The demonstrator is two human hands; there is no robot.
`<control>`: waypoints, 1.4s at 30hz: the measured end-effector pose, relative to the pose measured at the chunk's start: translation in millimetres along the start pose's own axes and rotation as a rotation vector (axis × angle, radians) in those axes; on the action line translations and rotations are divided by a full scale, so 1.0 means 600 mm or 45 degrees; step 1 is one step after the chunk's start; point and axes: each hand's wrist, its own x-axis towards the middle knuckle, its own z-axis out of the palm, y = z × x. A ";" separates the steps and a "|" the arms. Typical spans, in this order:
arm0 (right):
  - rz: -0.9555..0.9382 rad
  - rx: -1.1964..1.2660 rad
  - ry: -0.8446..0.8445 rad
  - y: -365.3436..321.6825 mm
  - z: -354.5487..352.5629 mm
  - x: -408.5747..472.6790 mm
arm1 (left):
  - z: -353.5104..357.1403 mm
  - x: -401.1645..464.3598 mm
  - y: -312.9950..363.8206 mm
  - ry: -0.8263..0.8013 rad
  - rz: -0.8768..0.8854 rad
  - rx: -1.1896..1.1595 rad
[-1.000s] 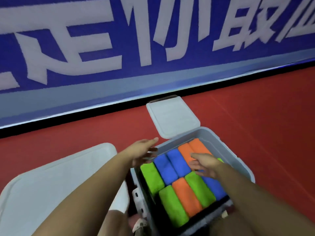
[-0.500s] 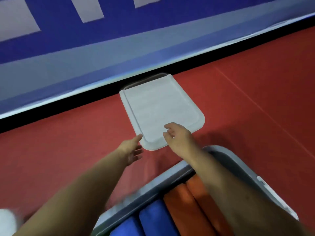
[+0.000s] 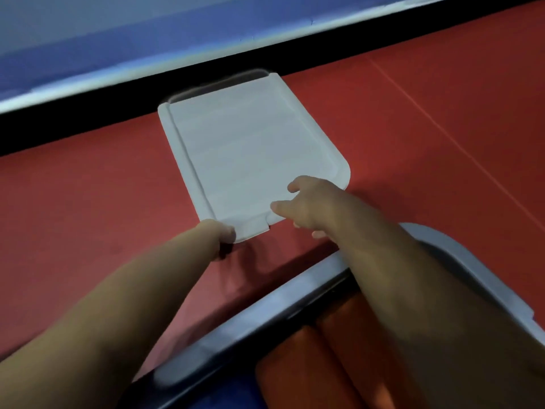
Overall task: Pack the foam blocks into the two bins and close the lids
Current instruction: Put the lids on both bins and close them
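Our left hand (image 3: 219, 234) has its grip clamped on the near left corner of the white lid (image 3: 250, 154), fingers curled round the edge there with the thumb side on top. Our right hand (image 3: 309, 205) grips the same near edge further right: the thumb and a finger lie on top of the lid, and another fingertip shows below the edge, so the rim is pinched between them. The lid lies beyond the bin, its raised rim running along the left side and a small tab jutting from the near edge between our two hands. Its far end reaches almost to the black strip (image 3: 88, 113) at the foot of the blue wall (image 3: 118, 39). We cannot tell whether the near edge is touching the red floor (image 3: 88, 187) or just off it; a shadow sits under it. Near us, the grey bin (image 3: 265, 314) stands open, its far rim crossing the lower part of the view under our right forearm. Inside it, orange foam blocks (image 3: 324, 364) lie side by side against the far wall, and a blue foam block (image 3: 224, 394) shows just to their left at the bottom edge. A thin pale line (image 3: 442, 128) runs across the floor to the right of the lid.
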 end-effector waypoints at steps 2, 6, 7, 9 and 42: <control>-0.007 -0.093 0.017 -0.004 0.003 -0.004 | 0.004 0.001 0.011 -0.058 0.058 0.363; -0.023 -0.294 0.011 -0.004 0.012 0.006 | 0.000 0.009 0.009 -0.057 0.142 0.485; -0.029 -0.308 0.017 -0.003 0.013 0.012 | -0.001 0.008 0.007 -0.013 0.159 0.427; -0.047 -0.290 0.045 -0.002 0.011 0.017 | -0.004 0.003 0.006 -0.022 0.102 0.403; 0.032 1.580 0.291 -0.109 0.035 -0.300 | -0.216 -0.563 -0.041 0.042 0.259 -1.835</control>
